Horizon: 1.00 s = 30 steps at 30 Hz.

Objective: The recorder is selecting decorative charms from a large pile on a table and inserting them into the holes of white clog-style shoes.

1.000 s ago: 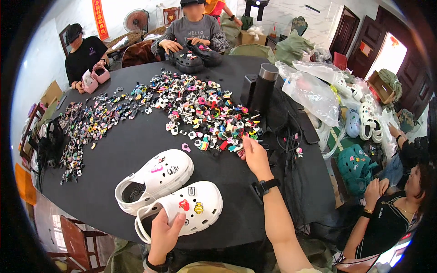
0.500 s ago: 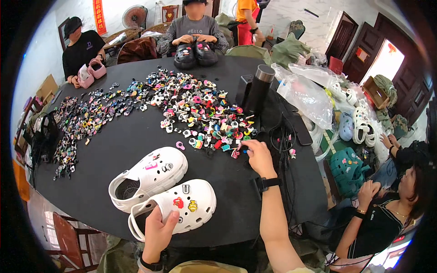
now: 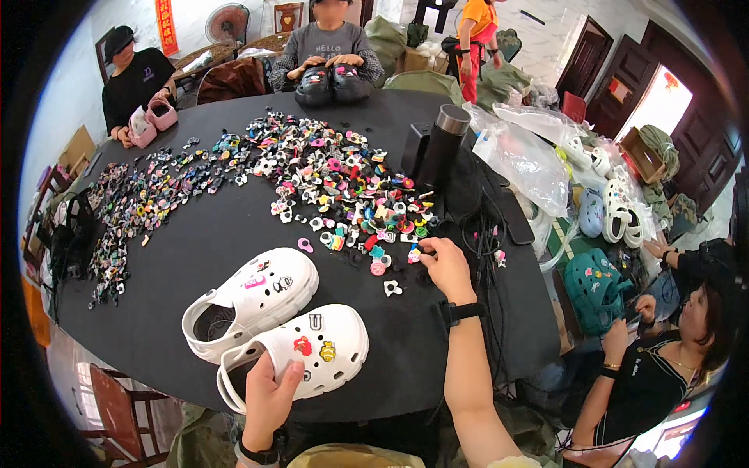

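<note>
My left hand grips the near white clog by its heel end; small red and yellow charms sit on its top. A second white clog with charms lies right beside it on the black table. My right hand, with a black watch at the wrist, reaches into the near edge of a wide spread of small colourful shoe charms and pinches a small pale charm between its fingertips.
A black cylinder flask and cables stand right of the charms. Clear plastic bags and more clogs lie at the right. People sit around: one with black clogs opposite, one with pink clogs at left, one at lower right.
My right hand has shifted a little to the right along the pile's edge and closed its fingertips on a small charm. The left hand keeps its hold on the near clog.
</note>
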Tool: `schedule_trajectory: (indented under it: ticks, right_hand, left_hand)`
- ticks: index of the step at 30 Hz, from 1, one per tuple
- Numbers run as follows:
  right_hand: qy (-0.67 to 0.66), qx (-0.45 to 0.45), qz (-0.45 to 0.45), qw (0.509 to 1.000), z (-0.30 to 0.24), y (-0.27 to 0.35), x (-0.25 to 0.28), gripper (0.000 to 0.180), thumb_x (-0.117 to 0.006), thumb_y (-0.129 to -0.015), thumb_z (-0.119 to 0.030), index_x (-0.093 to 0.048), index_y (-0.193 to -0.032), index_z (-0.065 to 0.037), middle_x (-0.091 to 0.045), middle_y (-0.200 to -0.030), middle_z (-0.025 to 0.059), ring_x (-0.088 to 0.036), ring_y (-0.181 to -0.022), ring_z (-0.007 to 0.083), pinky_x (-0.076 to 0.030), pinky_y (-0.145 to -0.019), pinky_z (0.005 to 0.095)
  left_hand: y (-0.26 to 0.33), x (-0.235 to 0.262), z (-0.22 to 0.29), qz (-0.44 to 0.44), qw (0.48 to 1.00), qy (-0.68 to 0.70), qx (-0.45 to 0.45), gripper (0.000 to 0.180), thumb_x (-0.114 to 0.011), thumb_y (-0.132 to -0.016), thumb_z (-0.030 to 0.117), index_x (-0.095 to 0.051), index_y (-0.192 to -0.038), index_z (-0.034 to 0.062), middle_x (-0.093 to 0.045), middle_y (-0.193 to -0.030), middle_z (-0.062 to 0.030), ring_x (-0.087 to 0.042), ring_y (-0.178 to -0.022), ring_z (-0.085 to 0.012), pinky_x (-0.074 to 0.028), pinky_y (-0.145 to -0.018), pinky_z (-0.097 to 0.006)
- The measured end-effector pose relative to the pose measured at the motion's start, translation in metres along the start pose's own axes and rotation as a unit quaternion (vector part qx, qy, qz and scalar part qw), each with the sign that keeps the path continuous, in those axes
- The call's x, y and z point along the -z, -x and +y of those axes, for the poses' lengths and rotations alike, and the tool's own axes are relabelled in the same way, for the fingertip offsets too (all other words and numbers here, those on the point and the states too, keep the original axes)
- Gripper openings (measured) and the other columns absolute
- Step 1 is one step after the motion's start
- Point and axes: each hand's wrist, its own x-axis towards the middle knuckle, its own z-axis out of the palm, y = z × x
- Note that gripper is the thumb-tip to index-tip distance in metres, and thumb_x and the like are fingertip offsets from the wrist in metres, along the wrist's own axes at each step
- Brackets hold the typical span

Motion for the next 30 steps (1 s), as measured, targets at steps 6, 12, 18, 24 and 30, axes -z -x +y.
schedule_trajectory:
  ticks: [6, 12, 18, 24, 30]
  right_hand:
    - [-0.009, -0.010, -0.067, 0.998, -0.006, 0.001, 0.002, 0.016, -0.066, -0.075, -0.009, -0.064, -0.090, -0.009, -0.059, -0.079, 0.0084, -0.060, -0.077, 0.0257, -0.047, -0.069, 0.0371]
    - [-0.021, 0.026, -0.132, 0.991, 0.003, -0.003, 0.004, 0.020, -0.053, -0.081, -0.002, -0.063, -0.097, -0.008, -0.062, -0.083, 0.0094, -0.060, -0.075, 0.0263, -0.048, -0.071, 0.0369]
    - [-0.005, 0.120, -0.001, 0.993, 0.000, -0.006, -0.002, 0.032, -0.049, -0.079, 0.004, -0.058, -0.109, -0.003, -0.060, -0.109, 0.0130, -0.059, -0.092, 0.0276, -0.045, -0.086, 0.0330]
    - [-0.027, 0.084, -0.055, 0.995, -0.003, 0.000, -0.007, 0.033, -0.048, -0.082, 0.002, -0.057, -0.113, -0.006, -0.058, -0.106, 0.0111, -0.055, -0.095, 0.0288, -0.044, -0.085, 0.0374]
    - [-0.044, 0.015, -0.012, 0.999, 0.005, -0.003, -0.002, 0.025, -0.049, -0.083, 0.000, -0.059, -0.105, -0.005, -0.057, -0.094, 0.0124, -0.058, -0.086, 0.0304, -0.046, -0.075, 0.0390]
  left_hand:
    - [0.000, -0.001, 0.000, -0.007, 1.000, 0.008, 0.004, 0.030, -0.058, -0.087, 0.011, -0.054, -0.110, -0.0066, -0.063, -0.098, -0.0078, -0.056, -0.086, -0.0109, -0.046, -0.077, -0.025]
    - [0.000, -0.001, 0.000, -0.002, 1.000, 0.001, -0.002, 0.030, -0.058, -0.087, 0.011, -0.054, -0.110, -0.0067, -0.063, -0.097, -0.0078, -0.056, -0.086, -0.0109, -0.046, -0.077, -0.025]
    - [-0.002, -0.002, 0.000, -0.004, 1.000, -0.001, -0.004, 0.029, -0.058, -0.087, 0.011, -0.054, -0.110, -0.0068, -0.063, -0.097, -0.0079, -0.057, -0.086, -0.0110, -0.046, -0.077, -0.025]
    - [-0.001, 0.001, 0.001, -0.003, 1.000, 0.005, 0.001, 0.029, -0.058, -0.087, 0.011, -0.054, -0.110, -0.0063, -0.063, -0.097, -0.0079, -0.056, -0.086, -0.0108, -0.046, -0.077, -0.026]
    - [0.000, -0.002, 0.006, -0.014, 1.000, -0.009, 0.001, 0.029, -0.058, -0.088, 0.012, -0.054, -0.111, -0.0060, -0.063, -0.099, -0.0077, -0.056, -0.087, -0.0109, -0.046, -0.078, -0.026]
